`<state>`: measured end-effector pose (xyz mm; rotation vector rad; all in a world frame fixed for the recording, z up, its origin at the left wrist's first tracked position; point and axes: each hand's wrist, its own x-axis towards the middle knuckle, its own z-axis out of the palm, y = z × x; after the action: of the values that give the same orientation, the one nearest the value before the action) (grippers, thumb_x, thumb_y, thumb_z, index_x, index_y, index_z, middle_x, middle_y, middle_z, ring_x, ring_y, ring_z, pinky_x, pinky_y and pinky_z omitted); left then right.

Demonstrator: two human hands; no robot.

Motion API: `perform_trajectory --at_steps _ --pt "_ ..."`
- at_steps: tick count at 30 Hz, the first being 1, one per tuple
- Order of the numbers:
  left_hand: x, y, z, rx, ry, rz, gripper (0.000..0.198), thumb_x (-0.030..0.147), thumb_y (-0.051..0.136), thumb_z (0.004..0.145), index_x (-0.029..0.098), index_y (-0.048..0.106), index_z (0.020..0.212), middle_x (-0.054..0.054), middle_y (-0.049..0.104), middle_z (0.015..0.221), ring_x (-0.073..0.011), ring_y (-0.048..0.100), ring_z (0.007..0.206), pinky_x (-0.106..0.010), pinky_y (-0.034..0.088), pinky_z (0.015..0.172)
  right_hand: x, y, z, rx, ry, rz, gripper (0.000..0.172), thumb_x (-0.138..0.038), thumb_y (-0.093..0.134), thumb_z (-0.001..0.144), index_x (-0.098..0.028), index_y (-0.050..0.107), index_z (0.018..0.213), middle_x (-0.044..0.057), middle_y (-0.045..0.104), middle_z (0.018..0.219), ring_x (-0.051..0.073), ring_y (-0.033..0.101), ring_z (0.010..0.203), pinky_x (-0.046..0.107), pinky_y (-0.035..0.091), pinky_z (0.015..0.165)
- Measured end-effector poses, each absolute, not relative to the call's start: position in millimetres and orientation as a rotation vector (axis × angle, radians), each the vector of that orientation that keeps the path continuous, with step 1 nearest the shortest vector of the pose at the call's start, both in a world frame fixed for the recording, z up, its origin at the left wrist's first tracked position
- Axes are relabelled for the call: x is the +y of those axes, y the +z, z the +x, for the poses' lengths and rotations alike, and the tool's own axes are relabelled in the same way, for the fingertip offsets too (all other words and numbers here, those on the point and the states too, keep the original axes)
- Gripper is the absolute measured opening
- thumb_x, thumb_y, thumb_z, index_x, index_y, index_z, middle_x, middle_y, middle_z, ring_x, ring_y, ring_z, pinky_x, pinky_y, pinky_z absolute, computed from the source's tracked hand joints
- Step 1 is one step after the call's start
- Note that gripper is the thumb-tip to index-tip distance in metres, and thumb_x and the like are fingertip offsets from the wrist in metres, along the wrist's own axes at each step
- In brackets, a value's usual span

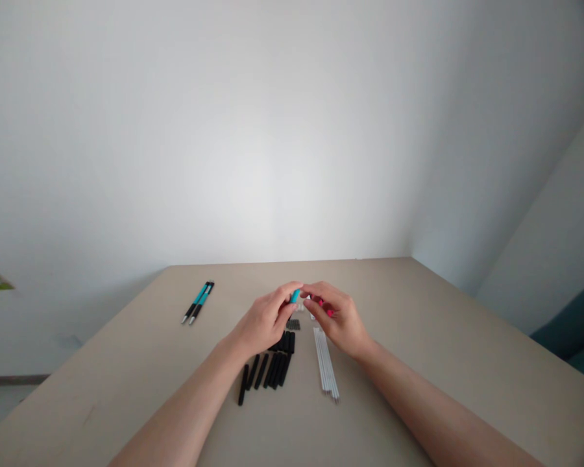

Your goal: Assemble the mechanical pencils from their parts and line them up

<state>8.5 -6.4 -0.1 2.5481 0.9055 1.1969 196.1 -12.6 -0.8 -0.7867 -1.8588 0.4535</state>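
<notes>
My left hand (265, 322) is closed, pinching a short blue pen barrel (294, 296) between thumb and fingers, above the middle of the table. Close beside the barrel's upper end is my right hand (338, 316), its thumb and fingers curled together. Whatever those fingers hold, if anything, is too small or hidden to make out. Pink pieces (329, 312) show between and behind the right fingers; I cannot tell whether they are held or lying on the table. Under the hands lie small grey springs (293, 324) and some clear and white bits, partly covered.
Black pen parts (275, 371) lie in rows below my left hand. Several white refills (325, 363) lie side by side below my right hand. Two blue-and-black pens (200, 303) rest at the left on the beige table (394, 292). A white wall (272, 130) stands behind.
</notes>
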Motion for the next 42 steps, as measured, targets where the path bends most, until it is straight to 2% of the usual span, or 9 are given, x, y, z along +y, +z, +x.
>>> perform_trajectory --at_steps 8,10,13,15,18,21,28,39,42 --pt "-4 -2 8 1.029 1.289 2.468 0.035 0.019 0.041 0.091 0.02 0.041 0.127 0.0 0.056 0.083 -0.0095 0.054 0.07 -0.021 0.046 0.068 -11 -4 198 -1.922 0.452 -0.877 0.041 -0.022 0.052 0.086 -0.023 0.05 0.127 0.003 0.061 0.09 0.011 0.051 0.062 0.023 0.044 0.058" --pt "-3 -3 7 1.07 1.319 2.438 0.033 0.02 0.041 0.091 0.02 0.042 0.124 0.001 0.054 0.078 -0.0091 0.052 0.066 -0.02 0.045 0.066 -8 -4 201 -1.935 0.427 -0.986 0.036 -0.021 0.054 0.083 -0.021 0.054 0.119 0.0 0.06 0.08 0.01 0.048 0.056 0.022 0.041 0.056" --pt "-1 -3 6 1.102 1.353 2.411 0.031 0.021 0.041 0.091 0.018 0.041 0.122 0.002 0.051 0.074 -0.0094 0.051 0.065 -0.02 0.044 0.064 -4 -2 206 -1.999 0.368 -1.203 0.017 -0.019 0.055 0.078 -0.019 0.06 0.095 -0.004 0.054 0.06 0.011 0.047 0.053 0.022 0.036 0.053" --pt "0 -4 5 1.118 1.36 2.401 0.031 0.021 0.041 0.091 0.018 0.041 0.122 0.002 0.051 0.073 -0.0099 0.052 0.065 -0.02 0.044 0.064 -2 -1 210 -2.066 0.333 -1.35 0.006 -0.017 0.056 0.074 -0.019 0.06 0.079 -0.003 0.054 0.056 0.012 0.047 0.051 0.022 0.032 0.051" --pt "0 -6 4 1.128 1.35 2.396 0.031 0.021 0.041 0.091 0.019 0.04 0.122 0.002 0.052 0.074 -0.0104 0.053 0.065 -0.021 0.044 0.065 -2 0 218 -2.198 0.31 -1.46 0.009 -0.01 0.056 0.065 -0.019 0.058 0.064 0.0 0.058 0.057 0.013 0.047 0.052 0.023 0.028 0.049" --pt "0 -6 4 1.122 1.335 2.394 0.031 0.021 0.041 0.091 0.019 0.04 0.122 0.002 0.052 0.074 -0.0104 0.052 0.065 -0.021 0.044 0.065 -5 1 224 -2.301 0.329 -1.469 0.013 -0.006 0.054 0.06 -0.019 0.058 0.06 0.001 0.059 0.056 0.013 0.048 0.053 0.022 0.027 0.049" --pt "1 -7 5 1.106 1.327 2.389 0.031 0.02 0.042 0.09 0.02 0.041 0.122 0.002 0.051 0.074 -0.01 0.05 0.063 -0.021 0.042 0.065 -8 4 228 -2.488 0.393 -1.612 0.007 -0.014 0.056 0.062 -0.016 0.06 0.058 0.003 0.06 0.057 0.013 0.05 0.054 0.023 0.025 0.048" --pt "0 -6 4 1.141 1.301 2.407 0.032 0.021 0.042 0.09 0.019 0.042 0.123 0.001 0.054 0.075 -0.0108 0.052 0.064 -0.021 0.042 0.065 -9 2 224 -2.503 0.298 -1.777 0.009 -0.02 0.056 0.068 -0.016 0.064 0.064 0.006 0.064 0.064 0.017 0.056 0.061 0.025 0.024 0.049" --pt "0 -5 4 1.135 1.315 2.463 0.033 0.02 0.041 0.091 0.02 0.045 0.123 -0.001 0.058 0.081 -0.0117 0.054 0.069 -0.022 0.044 0.068 -10 3 223 -2.483 0.26 -1.828 0.01 -0.021 0.056 0.068 -0.017 0.065 0.067 0.008 0.066 0.068 0.019 0.058 0.062 0.025 0.024 0.049"
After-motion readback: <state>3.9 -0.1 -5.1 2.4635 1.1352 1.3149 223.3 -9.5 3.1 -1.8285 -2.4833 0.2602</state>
